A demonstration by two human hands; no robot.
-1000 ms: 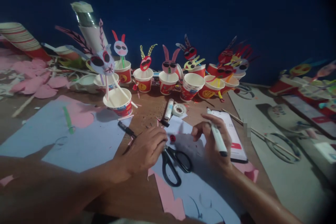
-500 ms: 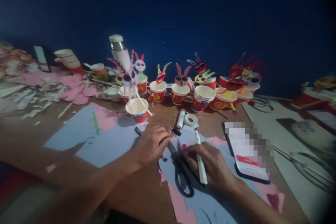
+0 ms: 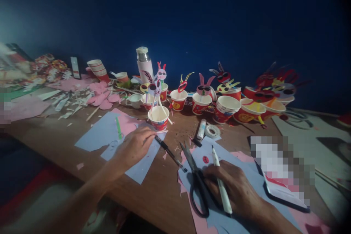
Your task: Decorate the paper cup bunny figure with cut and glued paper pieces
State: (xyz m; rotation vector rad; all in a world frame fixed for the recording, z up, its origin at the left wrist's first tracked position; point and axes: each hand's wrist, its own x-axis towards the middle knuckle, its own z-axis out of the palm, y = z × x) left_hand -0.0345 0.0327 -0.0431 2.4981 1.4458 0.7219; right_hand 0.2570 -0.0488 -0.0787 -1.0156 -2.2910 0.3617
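Observation:
My left hand (image 3: 134,144) is in front of a red-and-white paper cup (image 3: 158,119); its thumb and forefinger close on the end of a thin pale paper strip (image 3: 162,131). A black pen (image 3: 170,150) lies just right of those fingers. My right hand (image 3: 233,184) grips a white marker (image 3: 221,179), its tip pointing up and away. Black-handled scissors (image 3: 197,179) rest beside the right fingers on blue paper (image 3: 216,145). Ahead of the marker hand is a small red paper piece (image 3: 205,159) with dark marks.
Paper cups with cut-out animal faces, one a pink rabbit (image 3: 205,87), line the back. A glue stick (image 3: 201,129) and a tape roll (image 3: 212,131) lie mid-table. At right is a phone (image 3: 285,179); at left are paper scraps (image 3: 102,97). A flask (image 3: 144,65) stands behind.
My left hand has moved left from the scissors' tips to the strip by the cup, uncovering the blades and the pen. My right hand keeps the marker. The view has turned left.

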